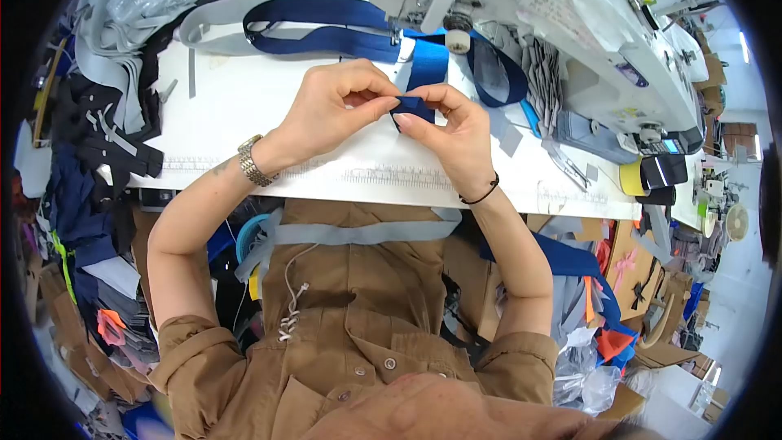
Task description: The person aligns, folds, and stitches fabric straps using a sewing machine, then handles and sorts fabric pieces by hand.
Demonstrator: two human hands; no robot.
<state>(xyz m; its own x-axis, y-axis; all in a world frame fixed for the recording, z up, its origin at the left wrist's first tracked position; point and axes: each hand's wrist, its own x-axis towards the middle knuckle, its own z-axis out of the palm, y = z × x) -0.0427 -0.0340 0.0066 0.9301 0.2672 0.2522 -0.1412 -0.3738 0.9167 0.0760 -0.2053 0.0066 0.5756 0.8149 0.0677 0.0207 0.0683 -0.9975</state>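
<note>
Your brown shirt (326,371) is nearest the camera, its sleeves rolled at the elbows, with a grey strip (366,233) lying across your lap in front of it. Both your hands are raised over the front part of the white table (309,134), close together. Your left hand (346,102), below a metal watch (254,161), has thumb and forefinger pinched together at the left edge of a small folded piece of dark blue fabric (415,106). Your right hand (456,124), with a black band (481,191) at the wrist, grips the same piece from the right, thumb on the near side and fingers on the far side. The piece sits between your fingertips, just above the tabletop.

Directly beyond it hangs or lies a brighter blue strap (429,63); you can't tell from here whether the two are joined. Further off, a navy strap (318,12) curves leftward in a long loop, beside a grey strap (204,28). The sewing machine (562,12) stands beyond and to your right, with a stack of grey strips (541,73) near it. Metal snips (568,166) lie to the right of your right hand, short of a yellow roll (631,179).
</note>
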